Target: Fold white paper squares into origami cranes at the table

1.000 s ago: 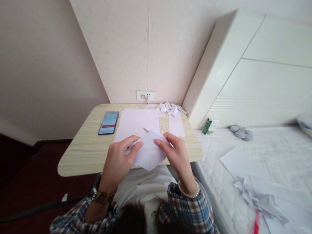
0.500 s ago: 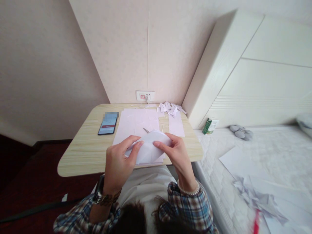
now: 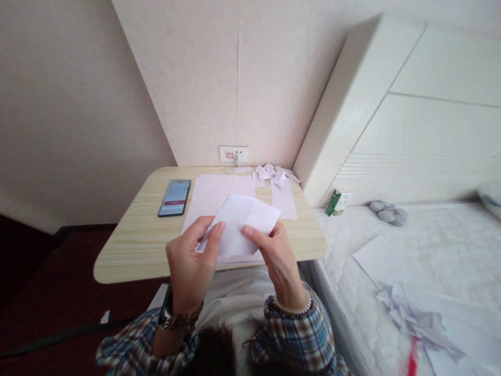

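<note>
Between my two hands is a white folded paper (image 3: 238, 222), held up above the near part of the table. My left hand (image 3: 195, 250) pinches its left edge, thumb in front and fingers behind. At its lower right, my right hand (image 3: 276, 253) grips it with the thumb pressed on the front face. A crease runs down the right part of the paper. Beneath it lie flat white sheets (image 3: 199, 196), partly hidden by the paper and my hands.
A phone (image 3: 174, 198) lies on the wooden table (image 3: 129, 245), left of the sheets. Small folded paper pieces (image 3: 278, 178) sit at the back right. On the bed (image 3: 340, 250) are a green-white carton (image 3: 337, 203), a grey rounded object (image 3: 388, 213) and more folded papers (image 3: 426, 326).
The folded paper has tilted up, and more of its face and a crease now show. My right hand has shifted slightly left. The metal tip behind the paper is now hidden.
</note>
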Available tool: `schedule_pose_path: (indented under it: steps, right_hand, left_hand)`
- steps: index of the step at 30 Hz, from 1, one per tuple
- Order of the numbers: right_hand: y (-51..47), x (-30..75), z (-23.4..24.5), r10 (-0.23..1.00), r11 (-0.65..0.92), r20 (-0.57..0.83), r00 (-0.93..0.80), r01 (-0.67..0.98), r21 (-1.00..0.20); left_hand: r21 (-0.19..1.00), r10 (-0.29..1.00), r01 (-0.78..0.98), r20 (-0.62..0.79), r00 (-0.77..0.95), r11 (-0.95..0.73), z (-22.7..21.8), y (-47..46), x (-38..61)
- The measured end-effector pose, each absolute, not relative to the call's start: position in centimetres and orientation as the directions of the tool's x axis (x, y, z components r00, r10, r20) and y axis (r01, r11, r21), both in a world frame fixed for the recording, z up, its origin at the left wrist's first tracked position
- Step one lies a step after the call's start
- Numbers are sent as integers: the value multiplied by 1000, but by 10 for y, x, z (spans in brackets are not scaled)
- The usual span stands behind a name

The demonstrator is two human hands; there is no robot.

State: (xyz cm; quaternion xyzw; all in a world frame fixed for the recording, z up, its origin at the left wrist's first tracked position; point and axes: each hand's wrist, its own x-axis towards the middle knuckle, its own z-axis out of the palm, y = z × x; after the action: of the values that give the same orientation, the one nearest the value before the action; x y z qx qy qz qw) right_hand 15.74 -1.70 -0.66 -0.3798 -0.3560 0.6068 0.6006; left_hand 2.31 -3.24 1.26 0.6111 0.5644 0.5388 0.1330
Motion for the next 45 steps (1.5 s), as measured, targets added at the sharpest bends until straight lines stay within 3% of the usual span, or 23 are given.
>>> schedule_pose_path:
  steps: [10, 20, 27, 45]
  right_hand:
    - [-23, 157, 3, 997, 14, -14, 80, -342, -940]
    - [-24, 154, 4, 996, -92, -87, -32, -374, -923]
    - [-24, 153, 4, 997, -72, -75, -7, -376, -924]
    - [-26, 145, 4, 998, -63, -61, -17, -381, -922]
  left_hand:
    - [762, 822, 547, 528, -214, -347, 14, -34, 25]
    - [812, 830, 527, 459, -315, -249, 13, -36, 23]
    - [823, 848, 505, 444, -288, -260, 10, -36, 23]
    - [891, 804, 365, 417, -424, -270, 9, -31, 26]
